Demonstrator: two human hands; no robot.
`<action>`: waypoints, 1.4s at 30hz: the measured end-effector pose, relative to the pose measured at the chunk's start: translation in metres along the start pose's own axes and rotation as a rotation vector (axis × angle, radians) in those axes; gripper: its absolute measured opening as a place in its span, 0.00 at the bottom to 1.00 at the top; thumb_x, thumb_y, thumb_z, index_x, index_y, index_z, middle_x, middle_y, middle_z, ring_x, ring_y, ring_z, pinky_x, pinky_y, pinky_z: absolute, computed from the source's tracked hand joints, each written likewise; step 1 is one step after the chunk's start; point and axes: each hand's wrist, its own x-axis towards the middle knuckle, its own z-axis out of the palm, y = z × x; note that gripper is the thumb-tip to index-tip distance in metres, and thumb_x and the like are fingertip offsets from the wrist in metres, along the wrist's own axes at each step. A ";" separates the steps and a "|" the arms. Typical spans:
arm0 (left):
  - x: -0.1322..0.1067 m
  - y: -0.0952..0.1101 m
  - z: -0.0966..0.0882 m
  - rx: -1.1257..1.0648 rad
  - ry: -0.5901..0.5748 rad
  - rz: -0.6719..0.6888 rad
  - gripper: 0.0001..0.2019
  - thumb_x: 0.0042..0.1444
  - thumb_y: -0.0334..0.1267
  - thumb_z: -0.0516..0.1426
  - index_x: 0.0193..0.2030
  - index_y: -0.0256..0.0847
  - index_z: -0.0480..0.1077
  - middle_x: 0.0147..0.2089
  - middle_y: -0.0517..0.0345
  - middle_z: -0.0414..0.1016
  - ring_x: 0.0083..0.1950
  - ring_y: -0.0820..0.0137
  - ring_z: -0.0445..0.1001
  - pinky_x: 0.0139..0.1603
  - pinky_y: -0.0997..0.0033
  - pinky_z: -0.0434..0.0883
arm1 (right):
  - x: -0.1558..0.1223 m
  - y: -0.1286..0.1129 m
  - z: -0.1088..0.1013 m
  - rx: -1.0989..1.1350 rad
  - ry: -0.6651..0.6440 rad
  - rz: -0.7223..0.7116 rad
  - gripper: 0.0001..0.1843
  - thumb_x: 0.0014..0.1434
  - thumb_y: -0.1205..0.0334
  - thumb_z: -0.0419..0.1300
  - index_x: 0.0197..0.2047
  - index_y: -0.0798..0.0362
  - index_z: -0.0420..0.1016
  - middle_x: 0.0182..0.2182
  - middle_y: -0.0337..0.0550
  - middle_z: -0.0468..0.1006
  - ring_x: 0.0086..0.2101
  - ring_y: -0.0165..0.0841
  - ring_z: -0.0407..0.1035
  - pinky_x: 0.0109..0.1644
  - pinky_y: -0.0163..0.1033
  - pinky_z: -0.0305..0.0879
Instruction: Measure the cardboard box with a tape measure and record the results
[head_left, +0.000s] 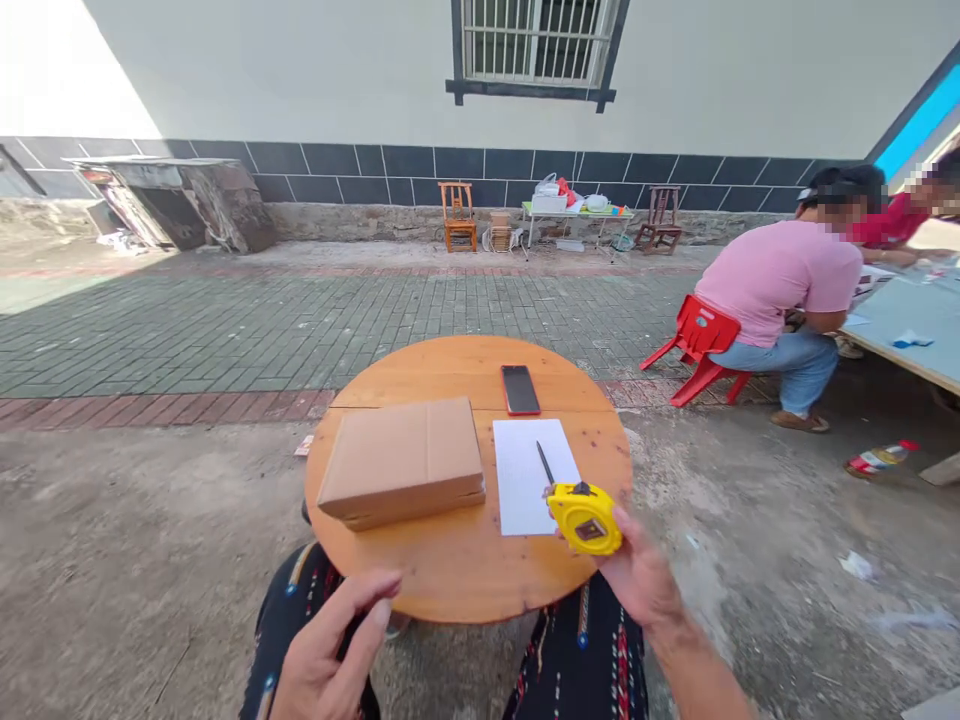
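A yellow tape measure is gripped in my right hand, held up over the front right of the round wooden table. No blade shows out of its case. My left hand is in front of the table's near edge, thumb and index finger apart, with nothing in it. A closed cardboard box lies on the table's left side. To its right is a sheet of white paper, with a dark pen on it, partly hidden by the tape measure. Behind the paper lies a phone with a red edge.
At the right, a person in a pink shirt sits on a red plastic chair beside a light blue table. A second person is partly visible beyond. A bottle lies on the ground. My knees are under the round table's front edge.
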 end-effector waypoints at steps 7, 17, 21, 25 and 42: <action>0.037 -0.018 -0.018 -0.094 0.284 -0.047 0.28 0.58 0.55 0.57 0.60 0.41 0.69 0.57 0.44 0.73 0.50 0.61 0.76 0.55 0.57 0.74 | 0.009 0.009 0.052 0.198 0.054 -0.081 0.22 0.55 0.42 0.63 0.44 0.49 0.81 0.43 0.51 0.85 0.42 0.49 0.80 0.49 0.59 0.76; 0.093 -0.024 -0.019 -0.178 0.031 -0.034 0.26 0.58 0.57 0.55 0.54 0.40 0.72 0.51 0.50 0.79 0.53 0.56 0.77 0.52 0.60 0.74 | 0.042 0.023 0.127 0.366 0.196 -0.120 0.20 0.54 0.50 0.66 0.48 0.47 0.79 0.43 0.40 0.84 0.39 0.37 0.78 0.44 0.47 0.79; 0.091 0.002 -0.045 0.031 0.130 0.009 0.27 0.59 0.59 0.53 0.53 0.39 0.75 0.45 0.52 0.78 0.46 0.60 0.76 0.44 0.65 0.73 | 0.022 0.002 0.131 0.190 0.172 -0.201 0.22 0.58 0.46 0.64 0.51 0.49 0.79 0.44 0.42 0.83 0.41 0.37 0.78 0.42 0.43 0.78; 0.104 0.016 -0.056 0.069 0.171 0.012 0.32 0.58 0.62 0.51 0.56 0.39 0.74 0.53 0.49 0.76 0.52 0.57 0.74 0.51 0.61 0.71 | 0.026 -0.013 0.141 0.171 0.122 -0.184 0.23 0.55 0.44 0.66 0.48 0.51 0.79 0.39 0.43 0.84 0.38 0.38 0.79 0.35 0.40 0.78; 0.114 0.005 -0.006 -0.340 0.373 -0.071 0.29 0.61 0.57 0.54 0.61 0.38 0.70 0.63 0.50 0.73 0.66 0.55 0.67 0.68 0.59 0.62 | 0.043 -0.016 0.147 0.495 0.060 -0.117 0.18 0.52 0.50 0.69 0.44 0.50 0.82 0.40 0.40 0.86 0.41 0.37 0.79 0.47 0.43 0.76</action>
